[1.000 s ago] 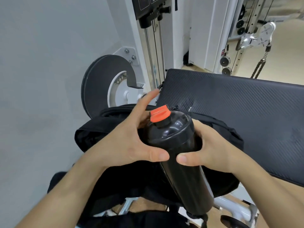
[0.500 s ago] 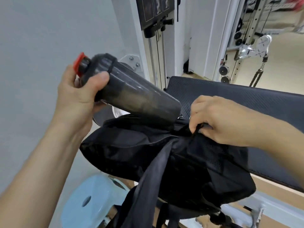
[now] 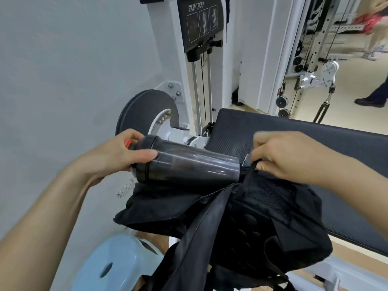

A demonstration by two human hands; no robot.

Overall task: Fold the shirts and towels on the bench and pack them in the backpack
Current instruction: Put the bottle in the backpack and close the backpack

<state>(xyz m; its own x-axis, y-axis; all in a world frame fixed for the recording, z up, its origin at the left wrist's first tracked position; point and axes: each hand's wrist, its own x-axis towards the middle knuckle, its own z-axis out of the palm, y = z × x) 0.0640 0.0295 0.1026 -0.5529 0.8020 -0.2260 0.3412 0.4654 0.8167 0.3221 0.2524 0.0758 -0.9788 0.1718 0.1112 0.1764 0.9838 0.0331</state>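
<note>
A black backpack [image 3: 247, 223] hangs over the near edge of the black padded bench [image 3: 315, 143], straps trailing down. My right hand [image 3: 287, 154] pinches the top edge of its mesh side pocket. My left hand [image 3: 117, 156] grips the lid end of a dark shaker bottle [image 3: 189, 164] with an orange cap. The bottle lies almost level, its base touching the backpack by my right hand. No shirts or towels show.
A white cable machine [image 3: 199, 59] with a grey wheel [image 3: 147, 114] stands against the wall behind the bench. A light blue stool [image 3: 109, 265] sits low at the left. Other people's legs [image 3: 375, 95] are at the far right.
My left hand has lowered the bottle from an upward tilt to nearly level, its base now at the backpack's side pocket. My right hand keeps its hold on the backpack.
</note>
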